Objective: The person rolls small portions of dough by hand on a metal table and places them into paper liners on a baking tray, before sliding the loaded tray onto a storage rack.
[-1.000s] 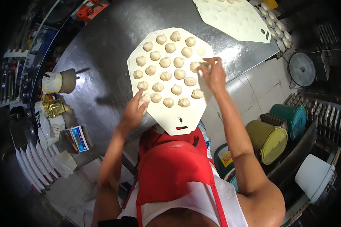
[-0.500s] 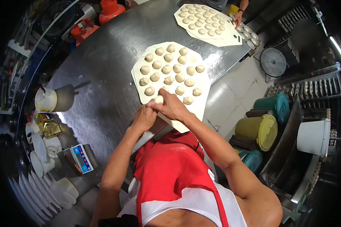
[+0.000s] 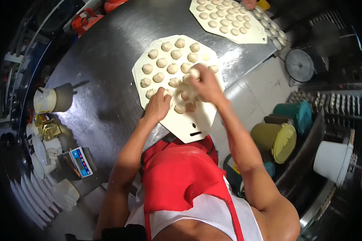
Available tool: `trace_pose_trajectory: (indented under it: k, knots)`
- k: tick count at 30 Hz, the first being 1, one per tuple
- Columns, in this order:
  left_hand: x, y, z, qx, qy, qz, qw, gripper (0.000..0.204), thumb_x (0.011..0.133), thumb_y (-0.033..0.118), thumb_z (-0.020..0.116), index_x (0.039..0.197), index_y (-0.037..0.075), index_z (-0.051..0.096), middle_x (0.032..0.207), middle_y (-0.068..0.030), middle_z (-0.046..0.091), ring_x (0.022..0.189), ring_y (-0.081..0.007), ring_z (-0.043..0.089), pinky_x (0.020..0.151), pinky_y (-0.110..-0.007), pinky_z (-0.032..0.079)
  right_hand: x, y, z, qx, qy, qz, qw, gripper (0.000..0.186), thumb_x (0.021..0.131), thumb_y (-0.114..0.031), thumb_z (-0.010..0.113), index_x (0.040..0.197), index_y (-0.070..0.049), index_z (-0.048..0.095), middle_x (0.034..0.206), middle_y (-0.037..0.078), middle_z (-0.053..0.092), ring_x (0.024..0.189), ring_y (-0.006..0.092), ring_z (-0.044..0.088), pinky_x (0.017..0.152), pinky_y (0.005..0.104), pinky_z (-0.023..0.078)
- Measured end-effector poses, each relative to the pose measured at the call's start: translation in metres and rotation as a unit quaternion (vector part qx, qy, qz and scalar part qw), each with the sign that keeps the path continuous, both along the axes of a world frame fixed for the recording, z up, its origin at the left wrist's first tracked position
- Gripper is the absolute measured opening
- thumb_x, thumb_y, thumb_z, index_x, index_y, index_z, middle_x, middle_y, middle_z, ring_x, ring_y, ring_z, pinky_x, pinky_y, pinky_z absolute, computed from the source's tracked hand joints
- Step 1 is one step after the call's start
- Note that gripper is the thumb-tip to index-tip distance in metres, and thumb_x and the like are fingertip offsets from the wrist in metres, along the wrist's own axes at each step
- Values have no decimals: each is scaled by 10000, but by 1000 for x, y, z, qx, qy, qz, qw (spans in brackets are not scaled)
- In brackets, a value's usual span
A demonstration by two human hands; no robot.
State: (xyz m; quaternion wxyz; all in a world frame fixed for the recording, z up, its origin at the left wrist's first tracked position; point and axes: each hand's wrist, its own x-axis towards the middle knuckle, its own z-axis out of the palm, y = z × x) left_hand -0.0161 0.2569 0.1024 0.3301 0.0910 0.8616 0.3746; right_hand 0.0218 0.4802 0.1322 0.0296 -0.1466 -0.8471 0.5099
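The table [image 3: 108, 80] is brushed metal with a dull sheen. At its 12 o'clock, a smooth matt cream board [image 3: 197, 120] carries soft, floury dough balls [image 3: 161, 62]. The red apron [image 3: 177, 176] is cloth.

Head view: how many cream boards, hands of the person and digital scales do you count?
Cream boards: 2
Hands: 2
Digital scale: 1
Total: 5

Before us on the table [image 3: 108, 80] lies a board [image 3: 197, 124] of dough balls [image 3: 161, 62]; another board [image 3: 245, 38] sits behind, a scale [image 3: 81, 162] left.
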Motion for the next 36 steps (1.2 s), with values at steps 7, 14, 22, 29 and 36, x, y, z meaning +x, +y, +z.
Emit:
trace_pose_trajectory:
  k: [7,14,22,29,36]
  knots:
    - [24,-10,-12,130,136,5,982,449,984,54,453,1425,-16,494,1333,-252,536,1268,-401,556,1116,-476,434,-80,126,-70,123,11,16,992,334,948,-205,771,1185,21,700,1092,208,689,978,378,692,881,470,561]
    - [40,-16,-19,114,115,62,985,610,1031,86,565,1607,-2,387,1347,-250,601,1271,-336,615,1102,-412,480,-39,75,-57,-78,-15,-13,997,357,942,-284,800,1184,-37,709,1133,205,759,988,386,748,903,466,571]
    - [49,-57,-39,236,70,51,968,368,1069,191,629,1375,-11,595,1142,-155,728,1028,-220,712,906,-362,555,17,-73,10,-183,-2,156,971,253,974,-96,706,1210,-33,643,1007,168,696,910,286,698,773,410,556]
    - [51,-53,24,165,169,-102,966,252,1065,197,528,1083,-36,624,956,-339,695,959,-560,652,802,-591,519,48,-102,47,50,-92,136,985,641,950,-604,688,1043,29,653,848,307,716,830,443,731,769,503,557]
    - [42,-37,22,38,212,-156,964,281,998,179,616,1084,-88,610,926,-345,704,959,-540,689,850,-606,552,46,-116,47,33,2,-4,999,418,1001,-396,651,1012,20,615,737,292,637,700,411,645,701,497,515]
